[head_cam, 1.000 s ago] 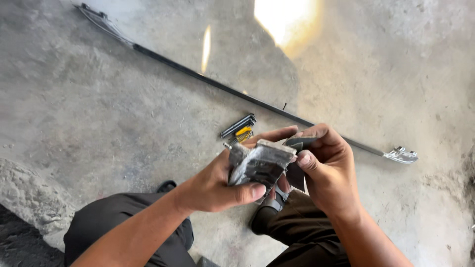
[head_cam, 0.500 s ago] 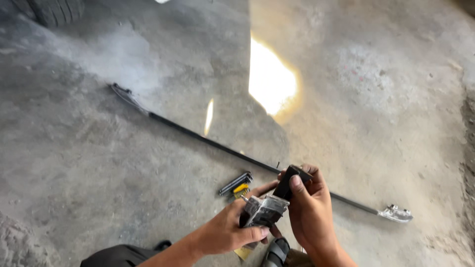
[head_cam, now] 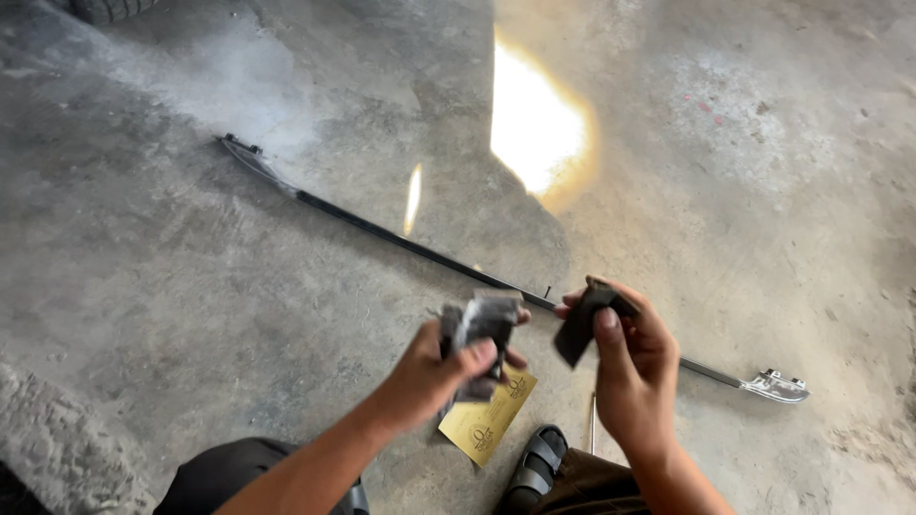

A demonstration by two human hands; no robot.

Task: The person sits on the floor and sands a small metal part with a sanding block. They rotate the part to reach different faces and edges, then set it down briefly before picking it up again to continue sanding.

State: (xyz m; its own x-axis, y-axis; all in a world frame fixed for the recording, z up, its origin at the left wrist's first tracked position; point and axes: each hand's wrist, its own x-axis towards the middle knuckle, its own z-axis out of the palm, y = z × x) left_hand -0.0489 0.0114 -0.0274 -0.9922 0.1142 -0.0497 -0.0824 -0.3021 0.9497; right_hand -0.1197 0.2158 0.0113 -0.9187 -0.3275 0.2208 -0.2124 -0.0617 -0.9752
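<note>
My left hand [head_cam: 434, 372] grips a crumpled clear plastic wrapper [head_cam: 480, 326] with grey contents, thumb pressed over it. My right hand [head_cam: 634, 367] holds a small dark flat pad [head_cam: 582, 326] pinched between thumb and fingers, apart from the wrapper. A yellow card [head_cam: 489, 424] lies on the concrete floor just below my left hand. Behind both hands a long thin black rod [head_cam: 382, 232] runs diagonally across the floor, ending in a silvery metal fitting [head_cam: 778, 386] at the right.
The floor is rough grey concrete with a bright sun patch [head_cam: 534, 124] at the top middle. My black sandal [head_cam: 537, 465] and dark trouser knees show at the bottom edge. A tyre edge [head_cam: 110, 10] sits at the top left.
The hands have separated: the dark pad is now out of the wrapper in my right hand. The yellow card now lies on the floor. The view has tilted up.
</note>
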